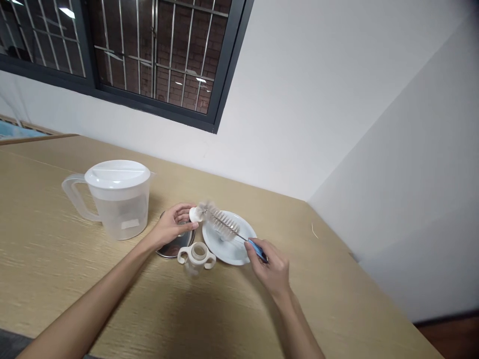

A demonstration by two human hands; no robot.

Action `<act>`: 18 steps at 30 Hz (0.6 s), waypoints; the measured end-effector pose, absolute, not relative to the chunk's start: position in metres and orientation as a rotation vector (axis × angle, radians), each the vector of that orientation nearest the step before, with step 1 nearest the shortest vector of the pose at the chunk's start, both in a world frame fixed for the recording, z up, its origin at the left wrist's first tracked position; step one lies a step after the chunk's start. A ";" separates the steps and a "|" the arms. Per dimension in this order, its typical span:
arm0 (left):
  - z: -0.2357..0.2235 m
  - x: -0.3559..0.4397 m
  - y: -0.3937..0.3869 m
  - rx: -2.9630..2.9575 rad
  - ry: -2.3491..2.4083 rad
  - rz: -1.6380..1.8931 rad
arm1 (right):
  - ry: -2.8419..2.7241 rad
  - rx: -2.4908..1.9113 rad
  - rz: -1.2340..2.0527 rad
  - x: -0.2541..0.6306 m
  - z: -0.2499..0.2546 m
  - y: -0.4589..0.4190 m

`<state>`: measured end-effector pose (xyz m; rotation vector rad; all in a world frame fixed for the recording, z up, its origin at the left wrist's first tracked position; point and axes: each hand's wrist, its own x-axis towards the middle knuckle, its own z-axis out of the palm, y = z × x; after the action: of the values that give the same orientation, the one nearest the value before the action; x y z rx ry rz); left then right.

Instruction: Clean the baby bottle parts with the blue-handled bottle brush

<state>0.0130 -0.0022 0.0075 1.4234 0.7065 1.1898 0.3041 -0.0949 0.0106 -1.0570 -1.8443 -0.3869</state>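
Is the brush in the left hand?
No, the right hand holds the brush by its blue handle, while the left hand holds a small white piece.

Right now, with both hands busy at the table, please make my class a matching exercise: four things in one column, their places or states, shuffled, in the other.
Things
1. Pitcher
2. Bristle brush
3. Small white piece
4. Two-handled cup

Places or states
A. Gripped by the right hand
B. Open-topped, on the table
C. At the left hand's fingers
D. Lid on top

Right pairs: 1-D, 2-A, 3-C, 4-B
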 end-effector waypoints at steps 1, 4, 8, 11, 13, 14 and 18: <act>0.008 0.013 -0.002 1.417 0.709 1.193 | -1.845 -1.067 -0.385 0.304 0.010 -0.094; 0.008 0.013 -0.002 1.399 0.721 1.193 | -1.825 -1.104 -0.382 0.307 0.008 -0.093; 0.008 0.013 -0.001 1.395 0.737 1.196 | -1.795 -1.114 -0.382 0.311 0.008 -0.091; 0.007 0.014 -0.001 1.396 0.756 1.204 | -1.765 -1.120 -0.395 0.311 0.009 -0.092; 0.007 0.014 -0.001 1.402 0.774 1.198 | -1.755 -1.115 -0.398 0.310 0.010 -0.092; 0.007 0.013 -0.001 1.407 0.780 1.192 | -1.757 -1.108 -0.398 0.309 0.010 -0.093; 0.008 0.013 -0.001 1.436 0.792 1.165 | -1.814 -1.077 -0.394 0.307 0.008 -0.093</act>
<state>0.0130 -0.0009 0.0085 1.4360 0.7917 1.1653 0.3067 -0.0928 0.0085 -1.0773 -1.8144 -0.3937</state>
